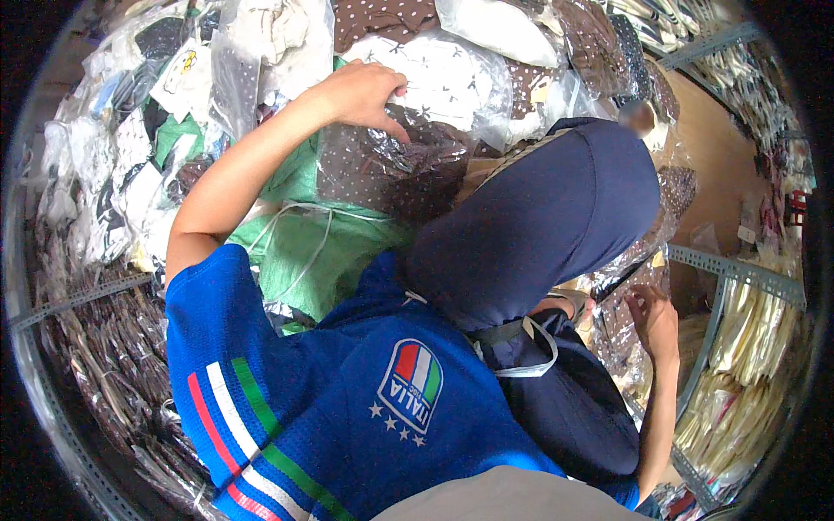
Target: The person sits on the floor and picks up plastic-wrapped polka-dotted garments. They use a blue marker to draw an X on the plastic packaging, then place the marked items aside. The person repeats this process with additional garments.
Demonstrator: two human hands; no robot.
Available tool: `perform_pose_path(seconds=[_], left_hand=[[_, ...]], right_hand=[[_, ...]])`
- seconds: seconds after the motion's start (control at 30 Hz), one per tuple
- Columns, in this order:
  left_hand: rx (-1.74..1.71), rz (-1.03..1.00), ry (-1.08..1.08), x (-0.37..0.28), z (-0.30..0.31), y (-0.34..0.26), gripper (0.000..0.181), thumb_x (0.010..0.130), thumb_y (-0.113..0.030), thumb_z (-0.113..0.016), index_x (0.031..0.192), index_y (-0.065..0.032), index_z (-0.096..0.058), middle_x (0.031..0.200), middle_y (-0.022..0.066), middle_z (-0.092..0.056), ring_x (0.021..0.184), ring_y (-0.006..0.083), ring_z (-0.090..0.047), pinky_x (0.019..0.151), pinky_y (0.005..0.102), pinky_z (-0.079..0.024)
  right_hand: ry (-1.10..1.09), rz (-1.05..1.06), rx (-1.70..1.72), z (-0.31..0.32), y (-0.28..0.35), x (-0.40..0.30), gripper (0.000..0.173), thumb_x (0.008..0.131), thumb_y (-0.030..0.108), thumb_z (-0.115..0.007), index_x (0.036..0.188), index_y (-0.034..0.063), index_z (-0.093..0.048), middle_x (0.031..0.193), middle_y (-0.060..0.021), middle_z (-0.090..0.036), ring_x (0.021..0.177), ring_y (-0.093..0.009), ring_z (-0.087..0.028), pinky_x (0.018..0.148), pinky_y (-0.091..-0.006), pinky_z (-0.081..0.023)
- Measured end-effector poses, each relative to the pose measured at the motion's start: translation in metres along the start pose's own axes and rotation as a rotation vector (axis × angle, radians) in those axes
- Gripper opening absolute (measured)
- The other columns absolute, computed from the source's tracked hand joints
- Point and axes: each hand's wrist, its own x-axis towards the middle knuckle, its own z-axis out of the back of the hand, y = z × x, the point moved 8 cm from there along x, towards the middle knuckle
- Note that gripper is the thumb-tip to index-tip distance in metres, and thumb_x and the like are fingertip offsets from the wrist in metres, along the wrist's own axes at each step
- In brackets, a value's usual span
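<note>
My left hand (368, 98) reaches over the pile with thumb and fingers apart, at a brown polka-dot garment in a clear plastic bag (397, 169). Just beyond its fingertips lies a bagged white garment with small dark motifs (449, 71). A green woven sack (313, 247), with white cord across it, sits below this hand. My right hand (653, 319) is low at the right, fingers curled, beside more bagged brown polka-dot fabric (609, 332); whether it grips anything is unclear. My raised knee in dark trousers (554, 208) stands between the two hands.
Heaped bagged garments (98, 169) spread across the left and top. Perforated metal shelf bars (736, 267) run at the right, with stacks of bagged cream goods (749, 332) behind them. Another metal bar (85, 303) and bundled dark packets (117, 365) are at the left.
</note>
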Motion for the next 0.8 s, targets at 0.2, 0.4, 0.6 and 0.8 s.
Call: perform_pose_path(seconds=[0.2, 0.4, 0.6, 0.8], left_hand=[[-0.297, -0.008, 0.311, -0.001, -0.003, 0.02, 0.036, 0.083, -0.033, -0.078, 0.095, -0.0005, -0.069, 0.086, 0.0098, -0.069, 0.086, 0.0203, -0.066, 0.078, 0.0351, -0.052], [-1.058, 0.21, -0.231, 0.004, 0.093, 0.107, 0.043, 0.09, -0.029, -0.076, 0.123, -0.0034, -0.065, 0.112, 0.0026, -0.07, 0.097, 0.0081, -0.061, 0.086, 0.0261, -0.05], [-1.636, 0.411, -0.407, 0.026, 0.017, 0.146, 0.054, 0.091, -0.021, -0.074, 0.137, -0.0043, -0.05, 0.121, 0.0064, -0.066, 0.097, 0.0161, -0.069, 0.082, 0.0358, -0.06], [-1.85, 0.274, -0.316, 0.055, 0.043, 0.106, 0.046, 0.095, -0.016, -0.068, 0.136, -0.0028, -0.053, 0.121, 0.0101, -0.068, 0.099, 0.0191, -0.071, 0.086, 0.0349, -0.06]], right_hand=[[0.019, -0.027, 0.001, 0.003, 0.002, -0.002, 0.019, 0.091, 0.018, -0.069, 0.103, 0.0034, -0.071, 0.095, -0.015, -0.071, 0.073, -0.029, -0.069, 0.067, -0.0394, -0.053], [-0.035, -0.049, -0.036, -0.009, -0.031, -0.014, 0.02, 0.091, 0.021, -0.069, 0.101, 0.0034, -0.072, 0.092, -0.0179, -0.071, 0.074, -0.033, -0.07, 0.069, -0.0419, -0.054], [0.018, -0.064, 0.01, -0.003, -0.014, -0.001, 0.02, 0.091, 0.021, -0.069, 0.101, 0.0042, -0.072, 0.089, -0.0173, -0.072, 0.076, -0.034, -0.07, 0.071, -0.0425, -0.055], [-0.033, -0.097, 0.039, 0.021, -0.014, -0.003, 0.021, 0.089, 0.018, -0.069, 0.105, 0.0053, -0.072, 0.088, -0.0172, -0.071, 0.079, -0.035, -0.07, 0.072, -0.0436, -0.054]])
